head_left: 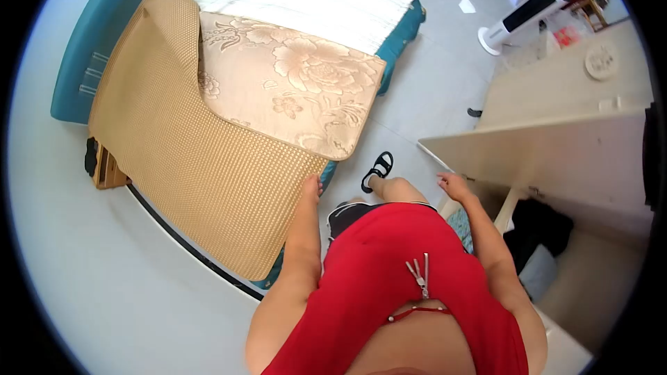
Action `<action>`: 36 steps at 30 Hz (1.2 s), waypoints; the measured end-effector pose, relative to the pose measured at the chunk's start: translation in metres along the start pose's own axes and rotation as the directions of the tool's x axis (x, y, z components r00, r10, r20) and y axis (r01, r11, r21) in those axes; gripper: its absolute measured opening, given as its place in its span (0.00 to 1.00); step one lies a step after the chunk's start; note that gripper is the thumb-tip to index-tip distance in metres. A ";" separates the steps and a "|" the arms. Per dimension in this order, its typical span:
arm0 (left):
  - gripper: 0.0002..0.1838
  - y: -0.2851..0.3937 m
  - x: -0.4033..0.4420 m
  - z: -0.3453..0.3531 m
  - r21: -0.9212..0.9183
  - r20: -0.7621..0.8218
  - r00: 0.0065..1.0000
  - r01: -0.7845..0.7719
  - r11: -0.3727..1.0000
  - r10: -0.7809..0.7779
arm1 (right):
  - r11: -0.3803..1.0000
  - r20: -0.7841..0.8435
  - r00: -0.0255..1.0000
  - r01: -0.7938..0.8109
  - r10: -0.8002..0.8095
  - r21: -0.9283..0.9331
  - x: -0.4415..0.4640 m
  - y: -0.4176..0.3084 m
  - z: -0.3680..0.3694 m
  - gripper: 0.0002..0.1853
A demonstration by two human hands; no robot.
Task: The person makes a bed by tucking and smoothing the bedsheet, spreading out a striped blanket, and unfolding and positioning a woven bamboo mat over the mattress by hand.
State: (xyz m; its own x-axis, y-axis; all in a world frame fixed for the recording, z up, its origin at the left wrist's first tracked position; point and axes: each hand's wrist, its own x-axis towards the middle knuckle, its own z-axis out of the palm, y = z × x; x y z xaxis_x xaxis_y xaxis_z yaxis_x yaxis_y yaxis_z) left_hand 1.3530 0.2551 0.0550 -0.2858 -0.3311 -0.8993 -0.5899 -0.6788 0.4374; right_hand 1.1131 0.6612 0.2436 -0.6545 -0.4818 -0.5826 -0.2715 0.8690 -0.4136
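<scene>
My left hand (313, 186) is at the front edge of a woven tan sleeping mat (187, 139), close to its corner. Its fingers look curled but are partly hidden, so I cannot tell whether they grip the mat. The mat lies across the near side of a bed, with a raised fold by the headboard. Beyond it is a beige floral mat (306, 76). My right hand (455, 186) hangs beside an opened cabinet door, holding nothing, its fingers loosely apart.
A teal headboard (90, 48) stands at the left, and a striped white sheet (292, 0) covers the bed's far part. The cabinet door (556, 159) juts out at the right, with dark cloth (542, 229) inside. A white tower fan (521, 17) stands farther off.
</scene>
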 end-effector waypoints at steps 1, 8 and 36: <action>0.18 -0.012 0.015 0.003 -0.073 -0.035 0.998 0.043 0.996 -0.046 | 1.000 0.005 1.000 0.004 -0.003 -0.025 0.021 -0.003 -0.017 0.19; 0.26 0.018 0.054 0.074 -0.393 -0.252 0.930 0.156 0.906 -0.269 | 0.976 0.033 0.982 0.191 -0.188 -0.107 0.164 -0.077 -0.126 0.17; 0.18 0.386 0.088 0.287 0.722 -0.235 0.723 -0.317 0.614 0.650 | 0.996 0.262 0.963 0.072 -0.057 -0.044 0.350 0.003 -0.301 0.20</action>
State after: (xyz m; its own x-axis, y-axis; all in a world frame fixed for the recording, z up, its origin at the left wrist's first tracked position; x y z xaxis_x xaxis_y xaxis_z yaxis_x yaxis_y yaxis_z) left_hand 0.8837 0.1520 0.1443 -0.4121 -0.8348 -0.3652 -0.8174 0.1615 0.5530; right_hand 0.6707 0.5295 0.2493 -0.4297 -0.5436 -0.7210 -0.3487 0.8364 -0.4228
